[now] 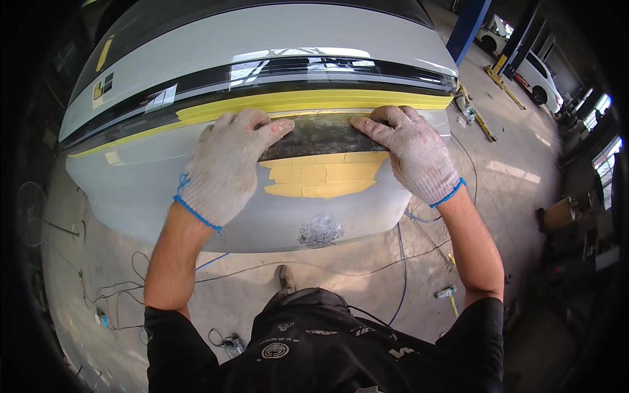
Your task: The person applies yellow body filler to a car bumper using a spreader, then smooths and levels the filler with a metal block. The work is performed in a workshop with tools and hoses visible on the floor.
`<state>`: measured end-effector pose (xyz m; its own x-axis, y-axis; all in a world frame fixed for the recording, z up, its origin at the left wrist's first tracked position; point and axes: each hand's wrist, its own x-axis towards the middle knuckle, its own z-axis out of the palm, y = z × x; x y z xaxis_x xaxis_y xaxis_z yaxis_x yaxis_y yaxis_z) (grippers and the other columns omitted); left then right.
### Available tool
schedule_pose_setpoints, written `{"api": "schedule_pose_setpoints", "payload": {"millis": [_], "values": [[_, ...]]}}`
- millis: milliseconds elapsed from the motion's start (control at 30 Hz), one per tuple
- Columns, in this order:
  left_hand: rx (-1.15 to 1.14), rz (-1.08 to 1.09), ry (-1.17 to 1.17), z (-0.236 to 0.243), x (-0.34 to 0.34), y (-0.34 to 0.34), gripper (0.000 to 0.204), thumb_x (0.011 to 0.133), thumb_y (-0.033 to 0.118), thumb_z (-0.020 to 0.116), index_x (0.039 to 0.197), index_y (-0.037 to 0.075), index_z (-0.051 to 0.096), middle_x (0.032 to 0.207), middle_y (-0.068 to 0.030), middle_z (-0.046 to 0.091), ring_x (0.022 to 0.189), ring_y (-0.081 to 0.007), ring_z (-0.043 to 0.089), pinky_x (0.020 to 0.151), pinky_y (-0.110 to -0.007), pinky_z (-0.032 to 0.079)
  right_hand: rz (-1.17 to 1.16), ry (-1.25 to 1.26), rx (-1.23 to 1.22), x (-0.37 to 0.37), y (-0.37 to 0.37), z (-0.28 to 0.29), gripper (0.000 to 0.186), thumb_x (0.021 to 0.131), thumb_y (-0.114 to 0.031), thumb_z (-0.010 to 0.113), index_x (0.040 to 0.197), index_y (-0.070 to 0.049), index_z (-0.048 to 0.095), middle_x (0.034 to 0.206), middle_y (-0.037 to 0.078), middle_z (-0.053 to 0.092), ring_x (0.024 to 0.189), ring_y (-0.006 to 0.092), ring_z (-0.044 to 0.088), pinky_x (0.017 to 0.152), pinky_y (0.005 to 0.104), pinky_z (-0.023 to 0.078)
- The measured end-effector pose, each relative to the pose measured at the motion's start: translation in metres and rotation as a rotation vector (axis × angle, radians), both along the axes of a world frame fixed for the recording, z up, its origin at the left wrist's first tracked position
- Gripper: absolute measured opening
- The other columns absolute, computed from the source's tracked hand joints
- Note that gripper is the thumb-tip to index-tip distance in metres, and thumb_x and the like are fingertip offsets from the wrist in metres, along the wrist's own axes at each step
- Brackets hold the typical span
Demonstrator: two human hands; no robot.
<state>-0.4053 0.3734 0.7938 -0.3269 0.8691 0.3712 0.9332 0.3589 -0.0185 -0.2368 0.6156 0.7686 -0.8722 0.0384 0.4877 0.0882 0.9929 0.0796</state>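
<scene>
The left hand (226, 160) grips the dark spreader (322, 136) at its nine-o'clock end, the right hand (419, 154) at three; yellow filler (321, 177) lies at six.

Floor (495, 216) is grey and worn, with cables and a dark hose (401, 245) lying across it. Upper right: a blue post (468, 31) stands near yellow metal arms (505, 86) at floor level; a white car (541, 80) is parked beyond. Far right is in shadow, broken by bright windows (608, 173). Pale light patches (514, 172) mark the floor. Left edge: dark, detail indistinct.
</scene>
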Motion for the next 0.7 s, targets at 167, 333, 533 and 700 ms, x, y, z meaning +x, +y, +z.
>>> {"api": "schedule_pose_setpoints", "payload": {"millis": [167, 333, 533, 700], "values": [[-0.011, 0.009, -0.006, 0.003, -0.003, 0.004, 0.055, 0.088, -0.011, 0.050, 0.133, 0.016, 0.066, 0.121, -0.0097, 0.064, 0.115, -0.0308, 0.059, 0.103, -0.042, 0.049, 0.000, 0.011, 0.004, -0.005, 0.002, 0.000, 0.055, 0.083, 0.002, 0.065, 0.132, -0.022, 0.069, 0.116, 0.005, 0.063, 0.106, 0.0261, 0.061, 0.096, 0.0395, 0.055], [-0.014, 0.019, -0.016, 0.002, -0.004, 0.005, 0.056, 0.087, -0.012, 0.050, 0.132, 0.016, 0.067, 0.121, -0.0094, 0.064, 0.114, -0.0303, 0.059, 0.102, -0.042, 0.049, 0.000, 0.003, 0.011, -0.004, 0.000, 0.001, 0.054, 0.083, 0.002, 0.065, 0.131, -0.022, 0.069, 0.114, 0.006, 0.063, 0.105, 0.0271, 0.062, 0.095, 0.0403, 0.055], [-0.015, 0.004, -0.036, 0.000, -0.002, 0.001, 0.057, 0.084, -0.013, 0.051, 0.131, 0.016, 0.068, 0.119, -0.0095, 0.064, 0.113, -0.0316, 0.059, 0.099, -0.042, 0.051, -0.014, -0.022, -0.037, 0.001, -0.007, 0.001, 0.058, 0.080, 0.005, 0.064, 0.132, -0.021, 0.068, 0.114, 0.007, 0.063, 0.106, 0.0286, 0.061, 0.095, 0.0409, 0.054], [-0.056, 0.020, -0.062, -0.006, 0.025, -0.017, 0.056, 0.084, -0.012, 0.052, 0.130, 0.016, 0.069, 0.120, -0.0091, 0.064, 0.113, -0.0324, 0.058, 0.097, -0.042, 0.051, -0.011, -0.095, -0.028, 0.026, -0.024, -0.013, 0.060, 0.080, 0.005, 0.062, 0.133, -0.023, 0.068, 0.112, 0.005, 0.063, 0.106, 0.0292, 0.061, 0.094, 0.0420, 0.055]]}}
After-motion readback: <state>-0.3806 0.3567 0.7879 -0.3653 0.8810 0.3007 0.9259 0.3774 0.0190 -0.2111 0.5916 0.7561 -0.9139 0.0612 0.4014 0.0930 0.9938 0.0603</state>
